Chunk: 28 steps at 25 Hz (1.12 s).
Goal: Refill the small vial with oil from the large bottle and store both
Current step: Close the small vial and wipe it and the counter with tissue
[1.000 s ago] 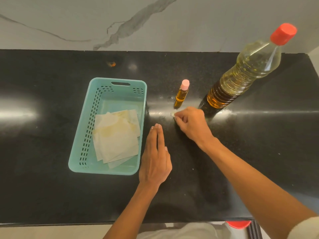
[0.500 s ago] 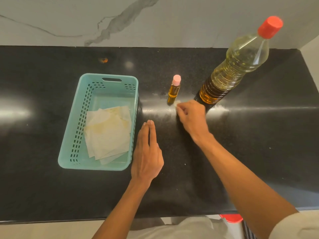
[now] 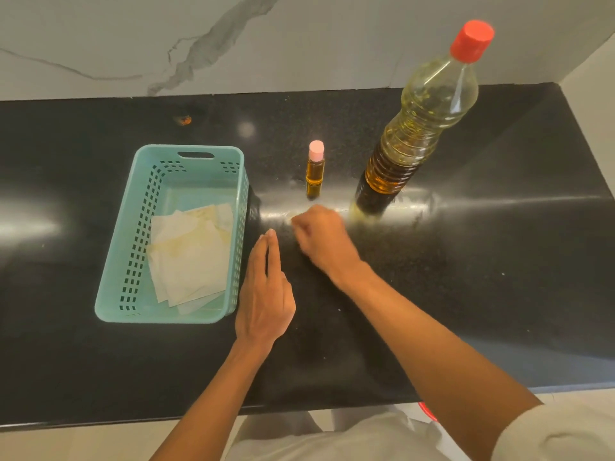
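The small vial (image 3: pixel 314 173), amber oil inside and a pink cap on, stands upright mid-counter. To its right stands the large oil bottle (image 3: pixel 422 121), upright with its red cap on. My right hand (image 3: pixel 324 239) is fisted on the counter just in front of the vial, pinching a small pale scrap of tissue (image 3: pixel 292 217) at its fingertips; the hand is blurred. My left hand (image 3: pixel 266 294) lies flat on the counter with straight fingers, holding nothing, between the basket and my right hand.
A teal plastic basket (image 3: pixel 133 261) with used, oil-stained tissues (image 3: pixel 191 257) sits left of my hands. The black counter (image 3: pixel 499 261) shows smears near the bottle's base. A marble wall rises behind, and a white wall closes the right end.
My right hand has slid left across the counter in front of the vial with the scrap. My left hand stays flat. The view has shifted slightly.
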{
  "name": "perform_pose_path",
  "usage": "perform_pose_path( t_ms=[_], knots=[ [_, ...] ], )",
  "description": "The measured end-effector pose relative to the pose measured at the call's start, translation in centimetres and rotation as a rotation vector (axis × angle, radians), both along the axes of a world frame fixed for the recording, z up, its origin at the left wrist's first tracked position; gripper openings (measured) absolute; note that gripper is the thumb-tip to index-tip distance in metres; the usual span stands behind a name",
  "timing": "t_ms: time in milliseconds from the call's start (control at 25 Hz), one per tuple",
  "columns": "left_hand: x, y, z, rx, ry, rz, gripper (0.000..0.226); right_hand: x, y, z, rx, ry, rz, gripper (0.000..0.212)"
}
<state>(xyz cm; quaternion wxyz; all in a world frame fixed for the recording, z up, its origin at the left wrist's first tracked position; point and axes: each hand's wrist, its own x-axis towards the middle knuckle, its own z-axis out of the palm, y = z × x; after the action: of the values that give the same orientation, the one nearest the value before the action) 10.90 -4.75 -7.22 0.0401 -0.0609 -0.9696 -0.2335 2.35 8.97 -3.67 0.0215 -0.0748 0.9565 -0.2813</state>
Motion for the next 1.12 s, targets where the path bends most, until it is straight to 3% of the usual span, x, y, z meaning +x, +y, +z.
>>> perform_pose_path(
  t_ms=[80,120,360,480,600,800,920,1000,1120],
  knots=[
    [0.0,-0.1,-0.1,0.009,0.004,0.005,0.066,1.5,-0.3,-0.1,-0.004,-0.012,0.144,0.021],
    [-0.1,-0.1,-0.2,0.009,0.004,0.005,0.065,1.6,0.9,0.0,-0.018,-0.02,0.119,0.021],
    [-0.2,-0.4,-0.8,-0.024,0.019,-0.037,0.051,3.7,14.4,-0.2,0.054,0.084,-0.57,0.015],
    [-0.2,-0.3,-0.9,-0.027,0.022,-0.04,0.05,3.8,19.1,0.3,0.108,0.043,-0.772,0.018],
    [-0.2,-0.4,-0.7,-0.012,0.018,-0.041,0.051,1.8,15.5,0.0,0.148,0.032,-0.681,0.02],
    [-0.1,-0.3,-0.6,0.057,0.023,-0.024,0.053,3.6,2.0,-0.7,0.097,0.057,-0.191,0.021],
    [-0.2,-0.4,-0.7,0.055,0.014,-0.026,0.054,8.2,1.5,-0.8,-0.012,0.017,0.035,0.025],
    [-0.2,-0.3,-0.6,0.025,0.014,-0.031,0.053,8.9,5.7,-0.7,-0.074,0.047,-0.064,0.027],
    [-0.3,-0.2,-0.5,-0.025,0.024,-0.051,0.052,6.6,15.3,-0.9,0.094,0.117,-0.464,0.022]
  ],
)
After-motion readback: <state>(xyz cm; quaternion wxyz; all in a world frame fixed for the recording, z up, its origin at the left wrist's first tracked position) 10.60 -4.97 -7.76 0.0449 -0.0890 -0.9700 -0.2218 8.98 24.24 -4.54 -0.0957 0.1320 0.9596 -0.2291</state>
